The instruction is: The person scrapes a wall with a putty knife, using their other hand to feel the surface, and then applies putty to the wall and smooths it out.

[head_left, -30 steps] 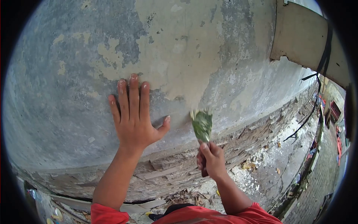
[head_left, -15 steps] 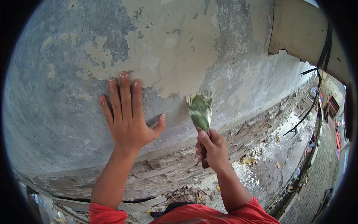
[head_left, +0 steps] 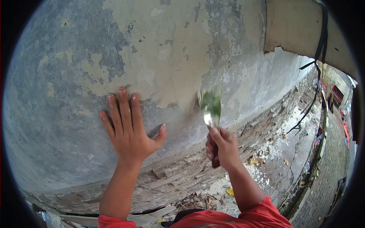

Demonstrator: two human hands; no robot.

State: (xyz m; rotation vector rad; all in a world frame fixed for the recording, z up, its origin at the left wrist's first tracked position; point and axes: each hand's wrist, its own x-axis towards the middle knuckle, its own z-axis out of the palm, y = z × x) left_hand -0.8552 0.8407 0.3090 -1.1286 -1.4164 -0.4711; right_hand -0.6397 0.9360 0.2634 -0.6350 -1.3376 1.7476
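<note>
My left hand (head_left: 131,140) lies flat against the wall (head_left: 163,68), fingers spread and pointing up, with pale specks on the fingertips. Cream paint shows in flaking patches over the wall's grey surface. Fingers wrapped round its dark handle, my right hand (head_left: 224,148) grips a scraper (head_left: 211,108) with a broad, shiny metal blade. The blade points up, its motion-blurred edge close to the lower border of a cream patch. Green reflections show on the metal.
Below the wall runs a rough, broken masonry ledge (head_left: 167,178). Pale flakes and dry leaves (head_left: 203,199) litter the ground. At the right, a black cable (head_left: 315,95) hangs from a beige panel (head_left: 300,26), beyond which lies a paved path (head_left: 330,159).
The scraper and my right hand have shifted right along the wall, the blade turning more upright. My left hand stays flat on the wall while the view has tilted slightly upward.
</note>
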